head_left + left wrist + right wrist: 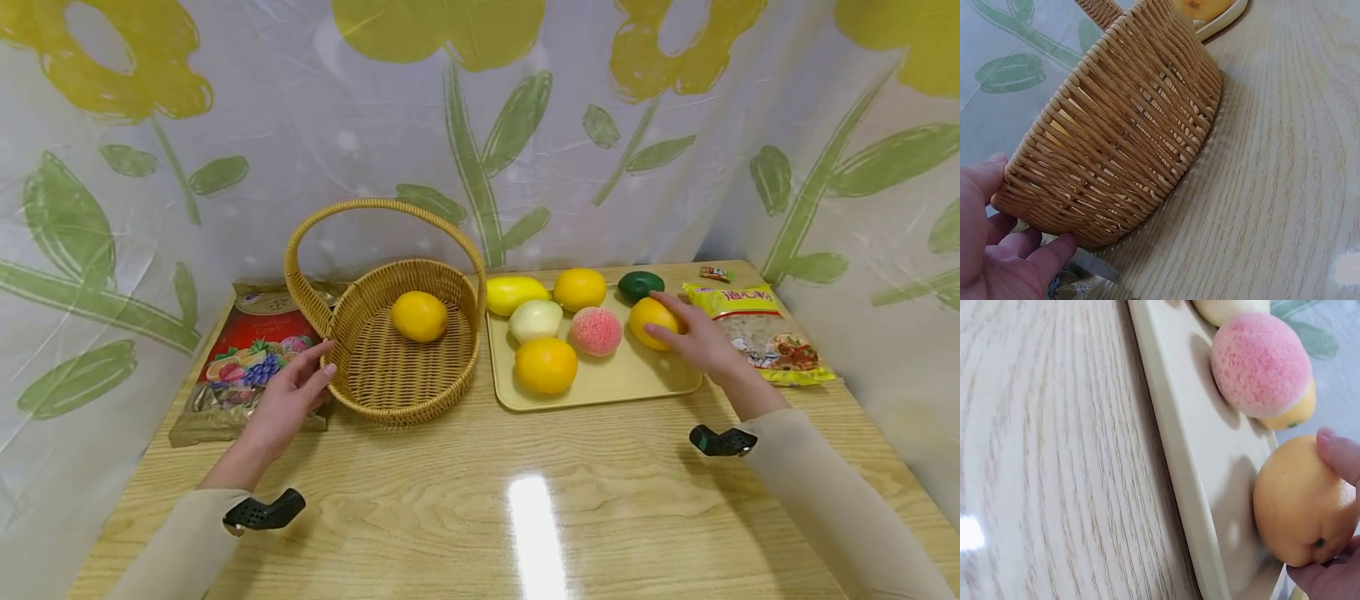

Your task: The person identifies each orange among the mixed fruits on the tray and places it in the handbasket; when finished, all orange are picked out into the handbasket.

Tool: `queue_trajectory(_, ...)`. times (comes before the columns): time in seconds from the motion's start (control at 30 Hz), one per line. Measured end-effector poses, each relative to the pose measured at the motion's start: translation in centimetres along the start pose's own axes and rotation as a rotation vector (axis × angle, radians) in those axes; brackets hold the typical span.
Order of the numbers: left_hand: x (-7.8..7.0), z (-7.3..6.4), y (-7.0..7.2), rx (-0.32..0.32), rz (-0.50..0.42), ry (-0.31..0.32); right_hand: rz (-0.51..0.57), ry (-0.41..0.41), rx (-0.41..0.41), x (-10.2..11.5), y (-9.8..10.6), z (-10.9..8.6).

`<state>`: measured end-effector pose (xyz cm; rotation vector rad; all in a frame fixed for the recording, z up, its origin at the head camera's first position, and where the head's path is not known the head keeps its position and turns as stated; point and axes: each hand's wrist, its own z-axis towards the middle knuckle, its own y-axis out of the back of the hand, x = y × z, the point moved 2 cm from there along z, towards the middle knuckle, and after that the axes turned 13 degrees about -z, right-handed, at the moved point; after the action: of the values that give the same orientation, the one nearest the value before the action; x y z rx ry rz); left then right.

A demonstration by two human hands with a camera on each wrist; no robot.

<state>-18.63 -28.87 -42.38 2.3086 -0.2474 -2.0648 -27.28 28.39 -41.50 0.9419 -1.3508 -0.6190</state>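
Observation:
My left hand (288, 398) grips the left side of a round wicker basket (395, 414) with a tall arched handle. In the left wrist view, the thumb lies at the rim and the fingers (1054, 255) lie against the woven wall. One orange (419, 317) sits inside the basket. My right hand (701, 337) holds another orange (651, 323) at the right end of a pale yellow tray (600, 390). The right wrist view shows the thumb (1340, 455) on top of that orange, with fingers at its lower side, partly hidden.
The tray also bears a pink peach (596, 332), a pale fruit (536, 322), a long yellow fruit (516, 295), a dark green fruit (641, 287) and two oranges (546, 365). Packaged bags lie left (247, 358) and right (757, 329); a small wrapped candy (716, 273) lies behind.

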Motion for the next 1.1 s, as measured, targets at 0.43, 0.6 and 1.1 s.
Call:
queue_trajectory(0.43,0.1,0.0,0.1,0.007,-0.005,0.002,-0.038,0.015,0.010,0.4,0.1,-0.7)
queue_trajectory(0.6,0.0,0.1,0.0,0.011,0.002,-0.003,-0.001,0.026,0.013,0.3,0.2,-0.8)
queue_trajectory(1.1,0.2,0.1,0.1,0.001,0.008,-0.003,0.134,-0.066,0.037,-0.3,0.0,-1.2)
